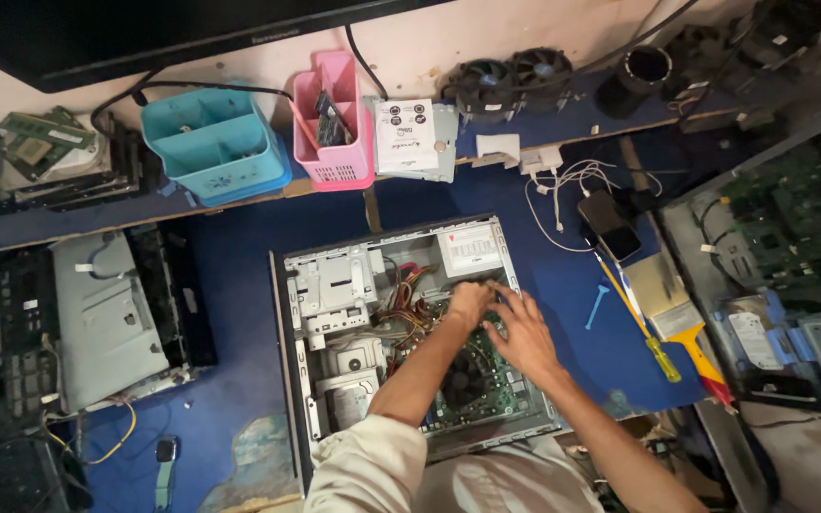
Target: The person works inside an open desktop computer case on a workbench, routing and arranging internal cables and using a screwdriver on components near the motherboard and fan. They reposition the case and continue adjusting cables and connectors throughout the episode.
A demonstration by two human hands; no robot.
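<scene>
An open desktop computer case (289, 313) lies flat on a blue work table (239, 256). Inside are a green motherboard (496, 385), a bundle of coloured wires (410, 309), a power supply (472, 249) and a drive bay (333, 285). My left hand (468, 304) reaches into the case near the wires by the power supply; its fingers are curled and I cannot see whether they grip anything. My right hand (523, 334) rests beside it over the motherboard, fingers spread and pointing at the same spot. A black cooler fan (463, 380) sits below my forearms.
A removed grey side panel (106, 318) lies to the left. At the back stand a teal bin (213, 142), a pink bin (334, 123) and black fans (515, 76). To the right lie a phone (608, 223), a yellow-handled screwdriver (653, 351), a paintbrush (681, 328) and white cables (563, 185).
</scene>
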